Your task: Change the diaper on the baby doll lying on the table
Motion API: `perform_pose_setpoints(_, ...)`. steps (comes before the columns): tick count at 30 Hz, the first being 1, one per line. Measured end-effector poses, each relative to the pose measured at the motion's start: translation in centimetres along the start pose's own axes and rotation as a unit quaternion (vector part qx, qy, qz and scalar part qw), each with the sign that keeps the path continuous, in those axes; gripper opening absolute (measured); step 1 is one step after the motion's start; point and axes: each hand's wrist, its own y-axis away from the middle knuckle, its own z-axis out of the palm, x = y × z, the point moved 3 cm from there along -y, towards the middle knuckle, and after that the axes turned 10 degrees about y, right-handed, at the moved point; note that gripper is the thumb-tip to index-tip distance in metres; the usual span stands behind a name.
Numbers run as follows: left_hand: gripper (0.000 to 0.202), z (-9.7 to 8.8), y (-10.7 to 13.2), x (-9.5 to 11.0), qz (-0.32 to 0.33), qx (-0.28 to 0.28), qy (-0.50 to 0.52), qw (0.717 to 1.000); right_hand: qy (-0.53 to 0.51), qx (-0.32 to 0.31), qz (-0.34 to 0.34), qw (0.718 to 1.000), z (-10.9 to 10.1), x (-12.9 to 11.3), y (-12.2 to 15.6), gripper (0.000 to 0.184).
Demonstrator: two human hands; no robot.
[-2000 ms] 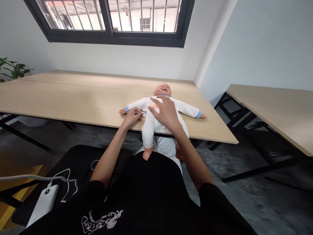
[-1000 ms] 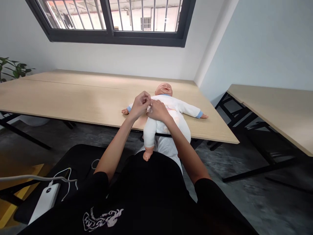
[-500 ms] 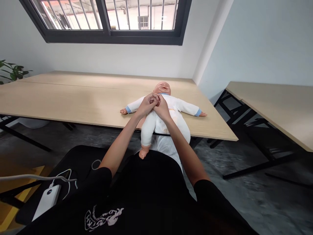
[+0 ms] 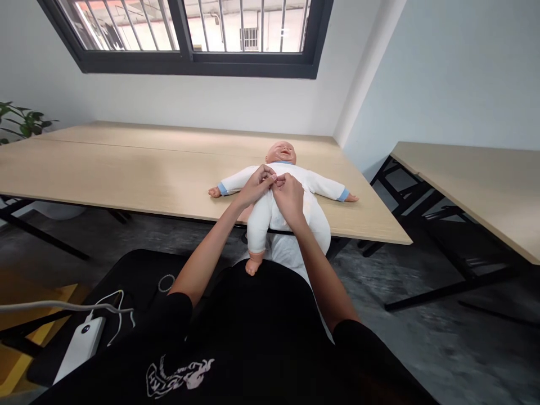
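Observation:
A baby doll (image 4: 282, 153) in a white romper (image 4: 320, 184) with blue cuffs lies on its back at the near edge of a light wooden table (image 4: 126, 174), arms spread, legs hanging over the edge toward me. My left hand (image 4: 255, 187) and my right hand (image 4: 288, 196) meet over the doll's chest. Both pinch the romper's front fabric, fingertips nearly touching. One bare foot (image 4: 252, 266) rests against my black shirt.
A second wooden table (image 4: 472, 185) stands at the right, with a gap of grey floor between. A potted plant (image 4: 21, 121) is at the far left. A white power bank (image 4: 78, 347) with a cable lies on a black seat at my lower left. A barred window is above.
My right hand lifted off the doll's belly and joined my left at the chest. Both hands went from the neck area slightly down the romper front, still pinching fabric.

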Motion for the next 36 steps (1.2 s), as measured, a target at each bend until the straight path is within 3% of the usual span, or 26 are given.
perform_pose_setpoints(4,0.020,-0.2,0.4,0.1,0.012,0.024,-0.031,0.999,-0.025,0.001,0.016,1.000,0.1,0.3,0.1,0.013)
perform_pose_setpoints(11,0.010,-0.1,0.6,-0.2,0.019,0.019,-0.073,0.997,-0.064,0.037,0.036,0.997,0.1,0.2,1.0,0.012)
perform_pose_setpoints(17,0.017,-0.2,0.9,-0.7,0.004,0.010,-0.060,0.998,0.011,0.028,0.023,0.999,0.0,0.0,1.0,0.009)
perform_pose_setpoints(20,0.016,-0.2,1.1,-0.5,0.020,0.003,-0.110,0.994,0.041,0.036,0.025,0.998,-0.2,0.3,0.7,0.018)
perform_pose_setpoints(24,0.005,0.2,1.5,0.7,0.063,0.015,-0.286,0.956,0.018,0.055,0.008,0.998,-0.3,0.6,0.6,0.028)
perform_pose_setpoints(28,0.021,1.8,2.4,2.3,0.050,-0.033,-0.428,0.902,-0.024,0.074,-0.018,0.997,-0.9,1.0,1.1,0.022)
perform_pose_setpoints(32,0.034,3.7,3.7,4.1,0.022,-0.060,-0.500,0.864,0.007,0.148,-0.036,0.988,-2.9,2.8,2.2,0.024)
perform_pose_setpoints(34,0.040,4.6,4.3,4.6,0.016,-0.057,-0.518,0.854,0.048,0.132,-0.038,0.989,-3.6,4.1,2.5,0.037)
perform_pose_setpoints(36,0.046,5.2,4.8,4.6,0.009,-0.053,-0.529,0.847,0.087,0.053,-0.051,0.993,-3.6,5.1,2.8,0.048)
